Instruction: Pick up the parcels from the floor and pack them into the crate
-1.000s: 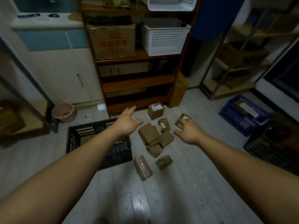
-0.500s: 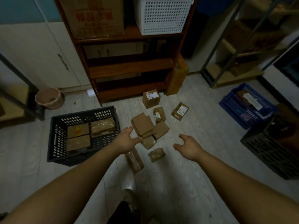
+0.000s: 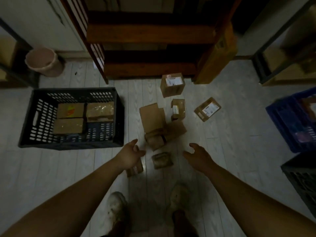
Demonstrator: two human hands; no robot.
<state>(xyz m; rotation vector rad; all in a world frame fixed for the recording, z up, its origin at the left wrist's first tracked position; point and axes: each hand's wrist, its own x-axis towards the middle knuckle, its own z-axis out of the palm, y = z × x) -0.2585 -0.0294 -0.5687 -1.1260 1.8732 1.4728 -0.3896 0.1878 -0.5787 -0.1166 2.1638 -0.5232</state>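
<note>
A black slatted crate (image 3: pixel 27 117) stands on the floor at the left with three brown parcels (image 3: pixel 70 111) inside. Several brown parcels lie loose on the floor to its right, among them a flat one (image 3: pixel 151 118), a labelled box (image 3: pixel 172 84) and a small taped one (image 3: pixel 161 160). My left hand (image 3: pixel 130 155) hovers open over a taped parcel (image 3: pixel 136 170), partly hiding it. My right hand (image 3: pixel 199 156) is open just right of the small taped parcel, holding nothing.
A dark wooden shelf unit (image 3: pixel 147 35) stands behind the parcels, a tall carton (image 3: pixel 216 53) leaning at its right. A pink bucket (image 3: pixel 43 61) sits far left. A blue crate (image 3: pixel 294 120) and another black crate (image 3: pixel 302 180) are at the right. My shoes (image 3: pixel 116 207) are below.
The view has tilted down and closer to the floor. Both hands have dropped toward the nearest parcels, the left now over the taped one. My shoes have come into view.
</note>
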